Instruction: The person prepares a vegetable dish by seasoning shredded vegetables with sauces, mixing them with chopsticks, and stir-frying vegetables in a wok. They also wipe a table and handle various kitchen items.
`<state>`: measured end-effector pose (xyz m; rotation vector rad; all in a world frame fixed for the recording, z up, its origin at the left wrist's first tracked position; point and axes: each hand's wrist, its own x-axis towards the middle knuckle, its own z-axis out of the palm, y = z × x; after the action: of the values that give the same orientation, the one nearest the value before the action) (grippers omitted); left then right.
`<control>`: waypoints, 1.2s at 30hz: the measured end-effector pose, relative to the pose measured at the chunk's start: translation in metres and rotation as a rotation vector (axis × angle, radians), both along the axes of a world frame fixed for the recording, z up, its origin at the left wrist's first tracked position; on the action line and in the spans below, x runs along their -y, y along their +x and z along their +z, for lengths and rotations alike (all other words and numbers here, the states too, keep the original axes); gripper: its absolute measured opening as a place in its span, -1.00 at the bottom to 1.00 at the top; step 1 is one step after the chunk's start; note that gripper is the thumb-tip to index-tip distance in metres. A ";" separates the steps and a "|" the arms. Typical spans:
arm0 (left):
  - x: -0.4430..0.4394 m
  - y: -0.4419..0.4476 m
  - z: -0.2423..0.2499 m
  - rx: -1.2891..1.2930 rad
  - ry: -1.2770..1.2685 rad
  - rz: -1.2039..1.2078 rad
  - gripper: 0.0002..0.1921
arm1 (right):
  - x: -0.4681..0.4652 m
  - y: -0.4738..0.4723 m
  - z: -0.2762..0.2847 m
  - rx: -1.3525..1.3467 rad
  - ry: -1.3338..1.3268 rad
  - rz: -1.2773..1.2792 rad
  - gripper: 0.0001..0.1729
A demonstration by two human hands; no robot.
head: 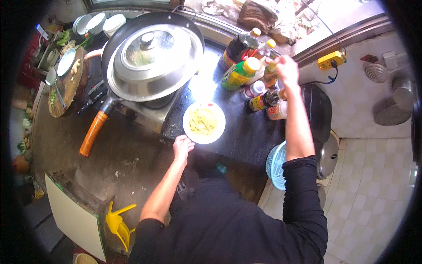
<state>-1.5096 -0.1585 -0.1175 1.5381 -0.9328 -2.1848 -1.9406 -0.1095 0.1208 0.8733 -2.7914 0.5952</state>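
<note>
A white plate (186, 129) holding pale yellow food strips (202, 122) sits on the dark countertop near its front edge. My left hand (182, 148) is at the plate's lower left rim with its fingers curled; whether it grips the rim or rests on the counter edge is unclear. Out over the seasoning bottles reaches my right hand (287, 71), blurred, its fingers bent near the top of a small amber bottle (271, 78). What it grasps, if anything, I cannot tell. Nearby stand a green bottle with a yellow cap (239, 75) and a dark sauce bottle (263, 100).
A large wok (108, 62) with a steel lid (146, 62) stands on the stove at left, its wooden handle (94, 133) jutting forward. Farther left lies a round chopping board (71, 87). A blue plastic basket (276, 165) is by my right arm. A yellow power strip (329, 60) hangs at right.
</note>
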 end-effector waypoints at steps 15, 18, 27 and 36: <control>0.002 -0.011 -0.001 0.003 -0.042 -0.073 -0.70 | -0.063 0.238 -0.118 0.970 -0.582 0.191 -0.65; 0.002 -0.004 0.000 -0.030 -0.040 -0.085 -0.69 | -0.058 0.249 -0.163 0.983 -0.633 0.074 -0.67; 0.004 0.016 0.004 -0.020 -0.023 -0.075 -0.67 | -0.046 0.232 -0.144 1.023 -0.757 0.122 -0.71; 0.004 0.017 0.000 -0.060 -0.031 -0.105 -0.73 | -0.027 0.254 -0.139 1.015 -0.605 0.049 -0.72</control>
<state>-1.4922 -0.1625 -0.1178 1.4322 -1.0448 -2.2637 -1.6862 -0.0824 -0.0183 0.5759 -2.9476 2.2563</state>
